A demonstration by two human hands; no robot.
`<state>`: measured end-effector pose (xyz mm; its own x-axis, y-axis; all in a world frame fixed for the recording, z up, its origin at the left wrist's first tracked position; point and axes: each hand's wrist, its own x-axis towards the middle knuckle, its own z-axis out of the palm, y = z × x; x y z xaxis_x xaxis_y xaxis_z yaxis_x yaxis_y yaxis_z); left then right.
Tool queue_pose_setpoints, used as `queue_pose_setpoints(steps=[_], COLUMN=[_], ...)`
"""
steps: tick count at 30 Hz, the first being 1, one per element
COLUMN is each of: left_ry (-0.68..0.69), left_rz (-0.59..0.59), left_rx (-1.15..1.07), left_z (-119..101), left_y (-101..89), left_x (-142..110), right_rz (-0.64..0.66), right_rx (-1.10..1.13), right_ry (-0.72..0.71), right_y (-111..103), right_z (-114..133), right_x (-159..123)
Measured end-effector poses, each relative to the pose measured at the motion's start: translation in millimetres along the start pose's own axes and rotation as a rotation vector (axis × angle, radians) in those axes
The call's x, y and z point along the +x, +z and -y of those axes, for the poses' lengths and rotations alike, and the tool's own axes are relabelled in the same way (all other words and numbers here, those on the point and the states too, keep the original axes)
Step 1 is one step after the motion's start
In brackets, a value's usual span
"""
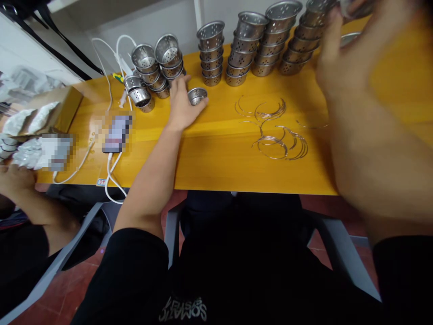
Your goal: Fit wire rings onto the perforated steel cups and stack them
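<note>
My left hand (184,104) rests over the table with thumb and fingers apart. Its fingertips reach the foot of a stack of perforated metal cups (169,53), and its thumb is beside a single metal cup (198,95). Whether the thumb touches that cup is hard to tell. At the upper right, my right hand (352,58) is blurred and raised near the stacks, its fingers around a shiny metal cup (360,8) partly cut off by the frame. Just below it, another cup's rim (351,39) shows behind the hand.
Several cup stacks (241,56) line the back. Thin curved wires (279,142) lie mid-table. A phone (117,134) with white cables lies left, near plastic bags (29,151) and a cardboard box (67,106). Another person's hand (16,178) is at the left edge.
</note>
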<state>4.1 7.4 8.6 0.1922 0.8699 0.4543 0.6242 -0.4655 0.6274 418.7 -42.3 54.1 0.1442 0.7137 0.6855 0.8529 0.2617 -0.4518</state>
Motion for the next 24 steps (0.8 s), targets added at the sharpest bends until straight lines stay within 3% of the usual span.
queue_pose_setpoints(steps=[3,6,7,9,12,15,20,22,24], left_ry=[0.091,0.178,0.206,0.260,0.287,0.222,0.111,0.105,0.097], left_rz=[-0.005,0.104,0.143,0.195,0.233,0.233,0.141,0.105,0.079], left_rx=[0.039,0.003,-0.019,-0.069,-0.105,-0.088,-0.064,-0.088,-0.104], left_z=[-31,-57,-62,-69,-74,-76,-62,-51,-42], left_y=[-4.4,0.2,3.5,10.9,18.4,19.6,19.1,19.6,20.1], left_x=[-6,-13,-15,-19,-25,-26,-18,-13,-11], right_rz=[0.033,0.356,0.485,0.625,0.697,0.716,0.496,0.555,0.704], right_rx=[-0.013,0.055,0.070,0.123,0.215,0.243,0.118,0.029,-0.090], right_ry=[-0.289,-0.429,-0.427,-0.396,-0.365,-0.349,-0.169,-0.118,-0.122], right_y=[-1,6,10,17,22,15,0,0,3], right_z=[51,92,101,113,117,117,103,89,75], right_x=[-14,-27,-31,-39,-47,-49,-36,-27,-21])
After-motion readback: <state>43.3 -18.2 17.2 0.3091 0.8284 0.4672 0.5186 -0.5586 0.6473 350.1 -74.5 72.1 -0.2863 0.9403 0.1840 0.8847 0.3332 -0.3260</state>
